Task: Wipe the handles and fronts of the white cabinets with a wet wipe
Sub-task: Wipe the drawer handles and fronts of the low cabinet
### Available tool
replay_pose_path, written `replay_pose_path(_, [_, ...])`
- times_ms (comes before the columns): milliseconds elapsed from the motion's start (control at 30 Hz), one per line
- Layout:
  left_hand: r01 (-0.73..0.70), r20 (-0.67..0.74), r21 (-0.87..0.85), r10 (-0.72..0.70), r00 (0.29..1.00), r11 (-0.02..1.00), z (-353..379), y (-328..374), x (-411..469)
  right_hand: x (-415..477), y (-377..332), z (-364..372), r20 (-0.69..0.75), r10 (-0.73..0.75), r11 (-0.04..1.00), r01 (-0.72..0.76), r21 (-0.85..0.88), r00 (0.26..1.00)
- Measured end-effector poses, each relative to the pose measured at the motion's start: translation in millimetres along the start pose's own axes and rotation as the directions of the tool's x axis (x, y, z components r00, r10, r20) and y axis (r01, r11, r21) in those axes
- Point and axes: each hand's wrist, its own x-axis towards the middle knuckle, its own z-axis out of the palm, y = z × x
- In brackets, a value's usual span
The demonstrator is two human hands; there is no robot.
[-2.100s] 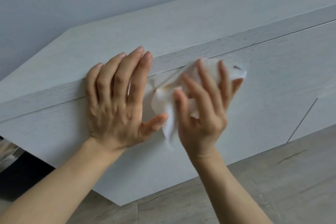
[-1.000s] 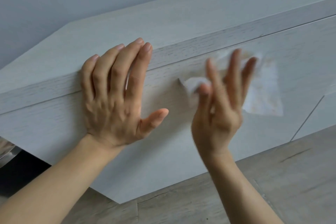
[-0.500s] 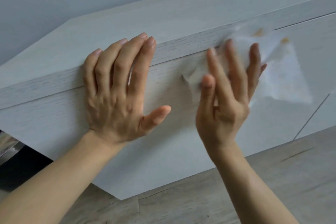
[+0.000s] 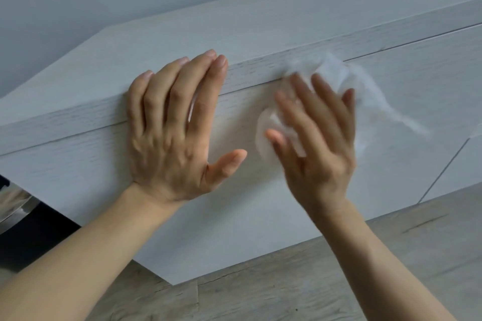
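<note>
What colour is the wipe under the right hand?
The wipe is plain white; the head view shows it.

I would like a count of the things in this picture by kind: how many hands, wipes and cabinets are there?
Hands: 2, the left hand and the right hand
Wet wipe: 1, bunched under the right hand
White cabinet: 1, with both hands on its front
Total: 4

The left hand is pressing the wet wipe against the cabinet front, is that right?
No. In the head view it is the right hand pressing the wet wipe against the cabinet front; the left hand lies flat on it, holding nothing.
</note>
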Motion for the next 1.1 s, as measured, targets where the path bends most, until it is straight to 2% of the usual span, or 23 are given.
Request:
replay_pose_path(100, [0.008,-0.001,0.002,-0.008,1.0,1.0,0.1,0.9,0.6,3.4,12.8,-3.4,-0.079,0.129,0.991,-0.131,-0.029,0.989])
replay_pose_path(300, [0.006,0.004,0.009,-0.006,1.0,1.0,-0.3,0.3,0.3,-0.7,1.4,2.3,-0.05,0.158,0.987,-0.157,0.014,0.986])
replay_pose_path(433, [0.0,0.005,0.009,0.0,1.0,1.0,0.2,0.1,0.3,-0.3,-3.2,-0.9,-0.09,0.291,0.952,-0.28,0.12,0.952])
replay_pose_path(500, [0.003,0.002,0.013,-0.003,1.0,1.0,-0.2,0.5,0.3,-1.9,-14.4,2.4,-0.085,0.248,0.966,-0.24,0.093,0.965])
replay_pose_path(600, [-0.001,0.001,0.022,0.001,1.0,1.0,-0.7,-0.2,1.0,-3.9,-21.4,3.6,-0.011,0.045,0.998,-0.044,0.051,0.999])
replay_pose_path(633, [-0.001,0.003,0.023,0.001,1.0,1.0,-0.9,-0.6,1.1,-3.4,-17.9,2.3,-0.011,0.029,0.998,-0.028,0.06,1.0])
replay_pose_path(800, [0.005,0.005,0.007,-0.006,1.0,1.0,0.3,0.8,0.9,1.1,-0.1,-2.3,-0.169,0.162,0.987,-0.156,0.046,0.972])
replay_pose_path(933, [0.0,0.003,0.013,0.0,1.0,1.0,-0.7,-0.8,0.3,-5.5,-23.6,6.3,-0.078,0.07,0.991,-0.061,0.117,0.995])
replay_pose_path(1100, [0.001,0.004,0.003,-0.001,1.0,1.0,0.3,1.0,1.0,2.6,3.8,-2.9,-0.255,0.216,0.976,-0.199,0.09,0.942])
